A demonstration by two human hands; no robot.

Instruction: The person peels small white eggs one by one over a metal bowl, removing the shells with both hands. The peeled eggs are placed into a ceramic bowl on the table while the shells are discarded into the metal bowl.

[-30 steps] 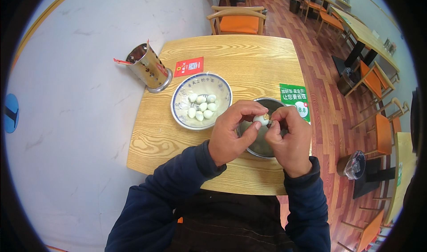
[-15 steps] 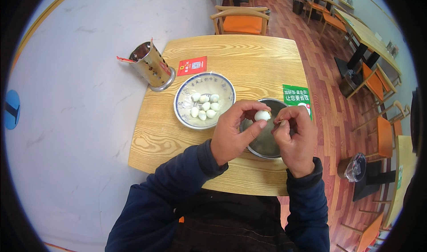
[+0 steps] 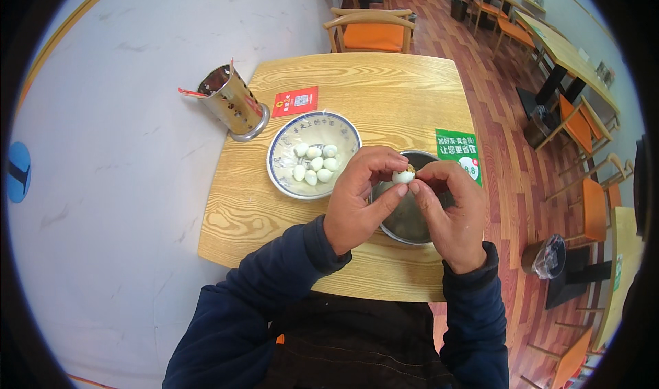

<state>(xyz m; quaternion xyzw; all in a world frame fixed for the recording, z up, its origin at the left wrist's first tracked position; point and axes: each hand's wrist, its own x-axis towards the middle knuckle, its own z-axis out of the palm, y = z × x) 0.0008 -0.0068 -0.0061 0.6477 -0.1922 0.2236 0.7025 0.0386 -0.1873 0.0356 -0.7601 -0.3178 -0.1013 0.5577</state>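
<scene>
My left hand (image 3: pixel 357 207) pinches a small white egg (image 3: pixel 402 177) with a speckled bit of shell on its upper right side. The fingertips of my right hand (image 3: pixel 453 217) close on the same egg from the right. Both hands are above a steel bowl (image 3: pixel 403 228), largely hidden by them. To their upper left, a white bowl with a blue rim (image 3: pixel 279 135) holds several smooth white eggs (image 3: pixel 316 163) on the wooden table (image 3: pixel 240 210).
A perforated steel holder (image 3: pixel 235 111) with red sticks stands at the table's left, beside a red card (image 3: pixel 294 102). A green card (image 3: pixel 455 142) lies at the right. A pale wall borders the left; orange chairs (image 3: pixel 371 36), other tables and lined bins (image 3: pixel 549 255) surround the aisle.
My right fingertips, which were apart from the egg half a second ago, are back on it. My left hand still holds it, slightly higher now.
</scene>
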